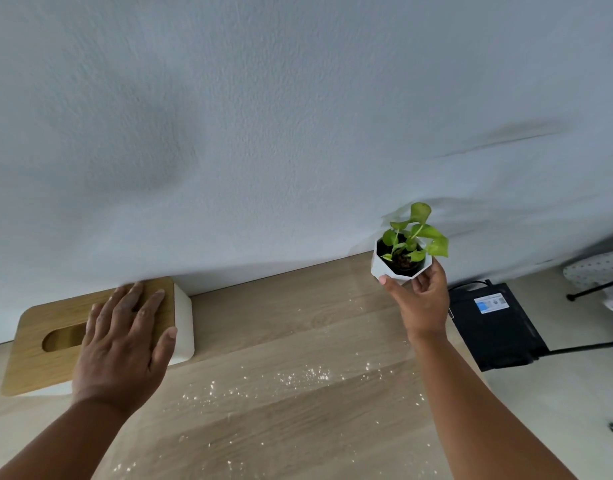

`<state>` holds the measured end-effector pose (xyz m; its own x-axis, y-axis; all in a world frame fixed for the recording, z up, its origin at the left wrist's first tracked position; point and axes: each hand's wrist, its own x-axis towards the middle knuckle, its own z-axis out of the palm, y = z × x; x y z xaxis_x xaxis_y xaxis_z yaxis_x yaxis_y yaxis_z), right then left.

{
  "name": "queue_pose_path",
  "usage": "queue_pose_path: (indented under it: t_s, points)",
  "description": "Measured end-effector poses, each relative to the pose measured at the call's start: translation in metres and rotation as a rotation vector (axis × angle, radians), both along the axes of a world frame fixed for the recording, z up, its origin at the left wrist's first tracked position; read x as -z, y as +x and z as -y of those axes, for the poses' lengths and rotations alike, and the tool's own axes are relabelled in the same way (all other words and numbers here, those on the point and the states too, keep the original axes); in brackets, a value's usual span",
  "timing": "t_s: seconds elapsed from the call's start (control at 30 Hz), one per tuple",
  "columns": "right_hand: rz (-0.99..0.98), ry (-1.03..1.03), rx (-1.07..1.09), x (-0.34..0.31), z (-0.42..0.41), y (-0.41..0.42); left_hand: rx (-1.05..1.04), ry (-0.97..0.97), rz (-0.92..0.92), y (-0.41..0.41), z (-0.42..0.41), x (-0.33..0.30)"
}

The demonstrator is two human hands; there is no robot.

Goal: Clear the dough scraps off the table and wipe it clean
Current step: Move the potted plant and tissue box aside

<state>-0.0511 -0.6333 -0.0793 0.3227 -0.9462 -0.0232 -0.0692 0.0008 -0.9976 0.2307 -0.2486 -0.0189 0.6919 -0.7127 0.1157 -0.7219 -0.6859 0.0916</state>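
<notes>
White dough scraps (298, 379) dust the desk (263, 327); left hand (123, 344) flat on tissue box (38, 348), right hand's (424, 303) fingers clamp a plant pot (400, 261), which could tip and spill soil.

A white tissue box (184, 320) with a wooden lid sits against the grey wall (263, 116). A small potted plant (407, 249) (faceted white pot) is near the table's far edge. A black box (495, 327) lies on the floor.

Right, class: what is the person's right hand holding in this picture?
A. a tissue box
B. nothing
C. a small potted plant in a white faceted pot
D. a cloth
C: the right hand grips the potted plant raised above the table's far edge, while the left hand rests flat on the tissue box.
</notes>
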Motion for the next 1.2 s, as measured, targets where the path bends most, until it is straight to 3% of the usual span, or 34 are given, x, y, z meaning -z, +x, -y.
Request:
queue_pose_path:
  t_s: [0.47, 0.67, 0.83, 1.07, 1.2]
  points:
    - [-0.109, 0.073, 0.117, -0.017, -0.068, -0.024, 0.014, -0.010, -0.026, -0.001, -0.001, -0.004]
    - [-0.133, 0.073, 0.131, -0.031, -0.130, -0.020, 0.035, -0.078, -0.150, 0.004, -0.002, -0.012]
    - [-0.218, 0.074, -0.073, -0.044, -0.195, 0.015, -0.022, -0.285, -0.301, 0.009, -0.026, -0.031]
    - [-0.251, 0.066, -0.403, -0.060, -0.270, 0.086, -0.160, -0.484, -0.171, 0.010, -0.106, -0.030]
    - [-0.273, 0.050, -0.521, -0.068, -0.297, 0.125, -0.279, -0.530, -0.291, 0.023, -0.143, -0.019]
